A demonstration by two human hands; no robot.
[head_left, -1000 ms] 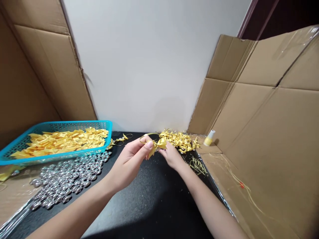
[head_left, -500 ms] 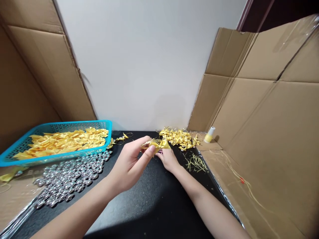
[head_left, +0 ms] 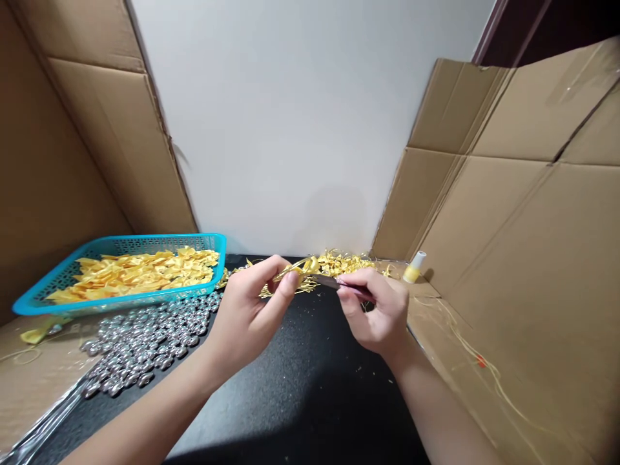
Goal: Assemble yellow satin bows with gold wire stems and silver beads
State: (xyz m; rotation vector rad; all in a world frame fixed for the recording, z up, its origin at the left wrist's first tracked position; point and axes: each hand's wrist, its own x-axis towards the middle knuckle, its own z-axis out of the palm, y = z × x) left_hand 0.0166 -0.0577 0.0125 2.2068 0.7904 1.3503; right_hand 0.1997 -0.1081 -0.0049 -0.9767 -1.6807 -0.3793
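My left hand [head_left: 259, 303] is closed in a pinch on a yellow ribbon bow [head_left: 310, 265], with thin golden cord looping around its fingers. My right hand [head_left: 380, 307] grips a pair of small snips [head_left: 329, 281] with a dark blade and purplish handle. The blade tip points left and reaches close to the bow and cord; whether it touches them I cannot tell. Behind the hands lies a pile of yellow bows with cords [head_left: 343, 261], partly hidden. Below the left fingers some cut golden cord ends [head_left: 307, 285] are visible.
A blue basket [head_left: 145, 297] of yellow ribbon pieces stands at the left. Many silvery beads [head_left: 155, 336] lie before it on the black mat [head_left: 290, 374]. A small white-and-yellow bottle [head_left: 414, 267] stands at the right, near loose cord [head_left: 460, 339]. Cardboard walls [head_left: 523, 232] flank both sides.
My right hand has come back from the far side of the mat and now holds the snips up beside the bow. The left hand keeps its pinch. The view has shifted slightly.
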